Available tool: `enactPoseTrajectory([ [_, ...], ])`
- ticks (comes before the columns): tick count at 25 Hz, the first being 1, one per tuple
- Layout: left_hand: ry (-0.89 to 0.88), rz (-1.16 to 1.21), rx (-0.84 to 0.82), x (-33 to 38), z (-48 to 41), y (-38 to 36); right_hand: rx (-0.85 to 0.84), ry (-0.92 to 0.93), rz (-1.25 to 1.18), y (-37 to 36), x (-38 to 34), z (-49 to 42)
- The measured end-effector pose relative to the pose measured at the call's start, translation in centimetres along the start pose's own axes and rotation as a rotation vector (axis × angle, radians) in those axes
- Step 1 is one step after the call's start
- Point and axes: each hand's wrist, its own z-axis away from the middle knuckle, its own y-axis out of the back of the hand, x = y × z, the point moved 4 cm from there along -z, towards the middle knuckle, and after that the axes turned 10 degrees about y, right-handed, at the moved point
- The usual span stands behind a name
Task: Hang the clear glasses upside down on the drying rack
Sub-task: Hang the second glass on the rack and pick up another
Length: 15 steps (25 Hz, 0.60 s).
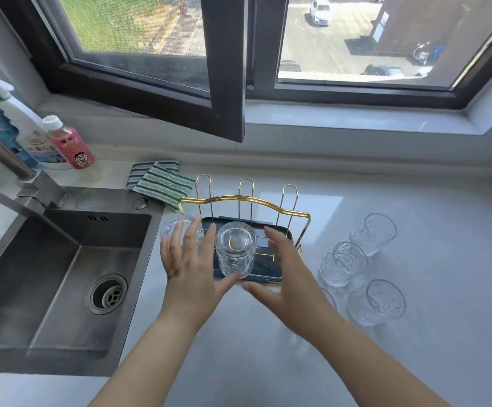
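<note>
A gold wire drying rack (246,198) with a dark tray (268,273) stands on the counter. One clear glass (235,252) hangs upside down on a front peg. A second upside-down glass (180,230) sits at the rack's left, partly hidden behind my left hand (189,274). My left hand is spread open beside the middle glass, its thumb close to the glass's lower edge. To the right of that glass, my right hand (286,277) hovers open. Three upright glasses (344,263) (373,233) (377,302) stand on the counter at right, and a further one (328,296) peeks out behind my right wrist.
A steel sink (63,277) with a faucet (24,198) lies at left. Striped cloths (162,183) rest behind the rack. Bottles (71,142) stand at the back left. An open window frame (224,69) juts over the counter's back.
</note>
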Motion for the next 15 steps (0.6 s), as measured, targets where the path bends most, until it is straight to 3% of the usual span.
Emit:
enactPoseTrajectory([
  [3, -0.064, 0.251, 0.090, 1.3, 2.4, 1.1, 0.218, 0.000, -0.034, 3.7, 1.7, 4.6],
  [5, -0.130, 0.386, -0.007, 2.9, 4.6, 0.2, 0.324, -0.122, -0.022, 5.4, 4.4, 7.8],
  [9, -0.079, 0.408, -0.538, 6.5, 7.6, -5.0, 0.165, -0.400, -0.013, 4.6, 9.5, 11.3],
  [15, 0.053, 0.435, -0.756, 9.8, 6.8, -10.4, 0.053, -0.369, -0.040, 2.6, 11.8, 9.9],
])
